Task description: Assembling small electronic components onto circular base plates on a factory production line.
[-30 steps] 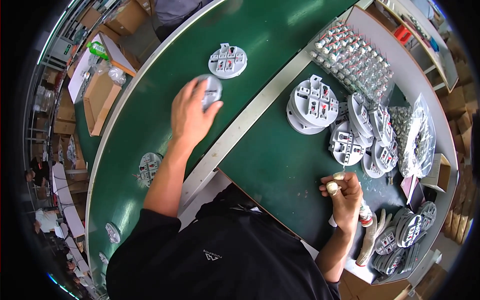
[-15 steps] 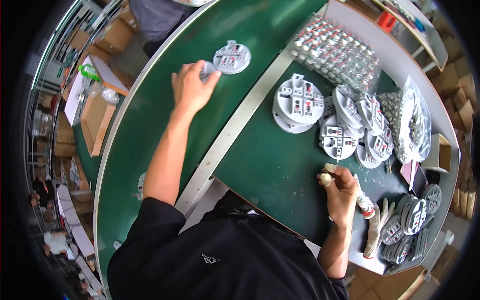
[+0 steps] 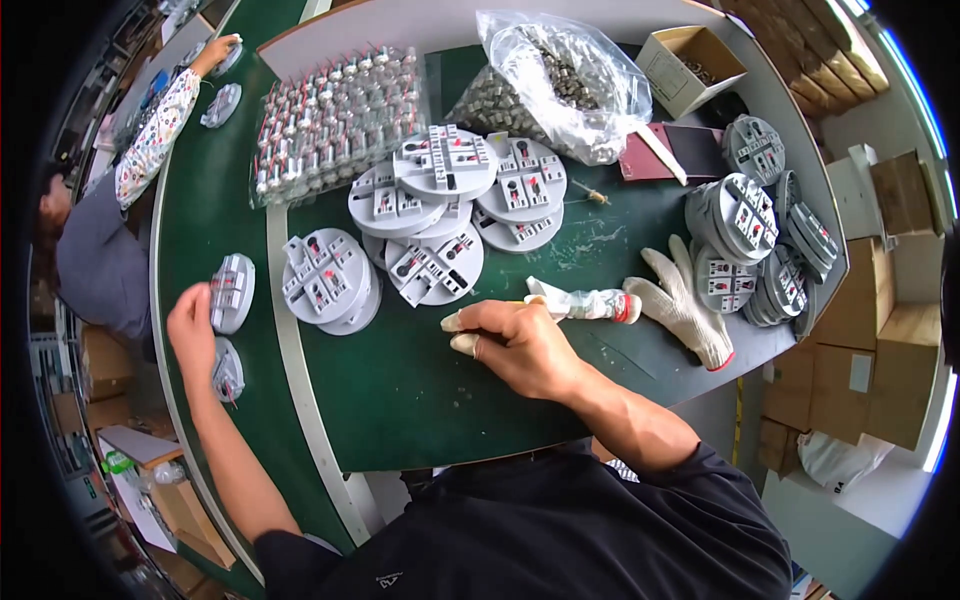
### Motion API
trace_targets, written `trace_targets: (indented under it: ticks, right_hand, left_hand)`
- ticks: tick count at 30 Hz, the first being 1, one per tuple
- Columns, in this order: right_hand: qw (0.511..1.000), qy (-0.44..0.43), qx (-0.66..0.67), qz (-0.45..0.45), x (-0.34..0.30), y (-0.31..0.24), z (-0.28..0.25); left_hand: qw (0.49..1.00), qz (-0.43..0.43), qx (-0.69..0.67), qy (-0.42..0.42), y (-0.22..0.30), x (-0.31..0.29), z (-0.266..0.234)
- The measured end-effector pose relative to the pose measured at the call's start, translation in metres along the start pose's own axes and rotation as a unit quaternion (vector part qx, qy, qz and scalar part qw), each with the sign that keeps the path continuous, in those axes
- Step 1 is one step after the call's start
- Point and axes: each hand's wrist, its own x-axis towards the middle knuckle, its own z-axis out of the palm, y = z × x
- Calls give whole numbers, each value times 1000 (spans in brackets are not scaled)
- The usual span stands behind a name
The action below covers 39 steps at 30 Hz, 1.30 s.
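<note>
Left hand (image 3: 190,325): at nine o'clock on the green bench (image 3: 420,400), fingers loosely spread, touching a grey round plate (image 3: 234,292); second plate (image 3: 228,370) just below. Right hand (image 3: 515,340): centre, fingers curled narrow, possibly pinching something small. Plate stack (image 3: 325,278) at ten o'clock of it; white glove (image 3: 685,300) at three o'clock.
</note>
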Motion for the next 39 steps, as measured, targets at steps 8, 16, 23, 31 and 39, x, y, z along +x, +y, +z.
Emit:
trace_targets:
  ticks: [8,16,23,31,39]
  right_hand:
    - [1000,21,3,12,-2,-4,4]
    - [996,27,32,74,-3,6,11]
    - [999,46,22,9,-16,-2,7]
    - [948,-76,-196,-239,-14,-5,23]
    - [916,-53,-266,-295,-12,-4,29]
  left_hand:
    - [997,49,11,53,187,-201,62]
    - [996,11,-41,73,211,-238,109]
    - [993,111,-23,-17,210,-235,100]
    - [983,166,14,-82,197,-241,112]
    - [984,158,-1,-78,200,-236,111]
